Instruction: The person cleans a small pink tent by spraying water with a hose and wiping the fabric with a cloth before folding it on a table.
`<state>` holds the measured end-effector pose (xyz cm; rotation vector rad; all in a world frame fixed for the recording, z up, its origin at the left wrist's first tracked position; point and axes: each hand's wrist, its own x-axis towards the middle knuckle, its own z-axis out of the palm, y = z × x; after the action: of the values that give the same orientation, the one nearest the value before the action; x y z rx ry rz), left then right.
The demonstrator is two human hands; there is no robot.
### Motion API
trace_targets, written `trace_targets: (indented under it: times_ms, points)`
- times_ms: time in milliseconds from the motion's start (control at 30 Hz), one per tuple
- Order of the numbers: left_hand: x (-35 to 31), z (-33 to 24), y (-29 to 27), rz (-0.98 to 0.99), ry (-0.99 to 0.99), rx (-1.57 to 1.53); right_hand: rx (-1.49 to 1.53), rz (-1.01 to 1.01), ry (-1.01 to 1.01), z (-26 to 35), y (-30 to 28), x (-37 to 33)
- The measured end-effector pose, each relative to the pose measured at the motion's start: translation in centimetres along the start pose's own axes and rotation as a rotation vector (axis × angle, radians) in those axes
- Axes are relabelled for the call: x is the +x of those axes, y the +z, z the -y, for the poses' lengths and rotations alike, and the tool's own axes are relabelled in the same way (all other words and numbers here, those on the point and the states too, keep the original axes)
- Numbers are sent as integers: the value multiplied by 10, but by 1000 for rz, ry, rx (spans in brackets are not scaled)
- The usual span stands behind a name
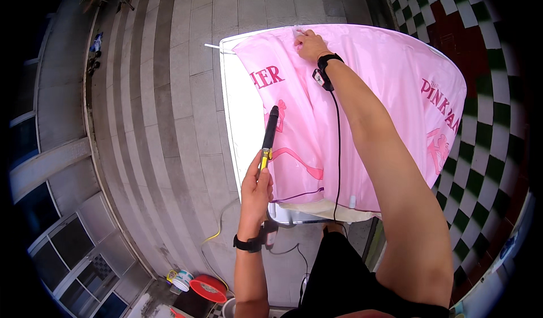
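A shiny pink fabric sheet (350, 131) with printed dark red lettering and cartoon figures lies spread in folds over a white board or tabletop (236, 120). My left hand (256, 187), near the board's left side, is closed round a black and yellow hose nozzle (270, 131). The nozzle points away from me, above the sheet's left part. At the far edge my right hand (311, 45) has its fingers bent together on a bunched bit of the pink sheet. Each wrist wears a black strap; a black cable hangs from the right one.
A thin yellow hose (210, 240) runs along the grey tiled floor (186, 92) at the left. A red basin (208, 288) and a white bucket (182, 280) stand at the lower left. To the right is green and white checkered tiling (481, 148). A white rod (211, 46) sticks out at the board's far left corner.
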<state>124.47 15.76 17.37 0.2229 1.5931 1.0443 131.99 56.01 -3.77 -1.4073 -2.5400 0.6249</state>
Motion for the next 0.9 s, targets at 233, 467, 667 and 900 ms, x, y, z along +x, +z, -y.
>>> trace_targets:
  times_ms: [233, 467, 667, 900]
  points:
    - [17, 15, -1, -91, -30, -37, 6, 348, -240, -25, -41, -79]
    - [10, 24, 1, -66, 46, 123, 95, 426, -175, -17, -16, -216]
    - [-16, 44, -15, -164, 41, 188, -37, 509, 154, 59, -18, -306]
    - [-48, 81, -29, -223, -10, 41, 803, 752, 444, 116, 6, -356]
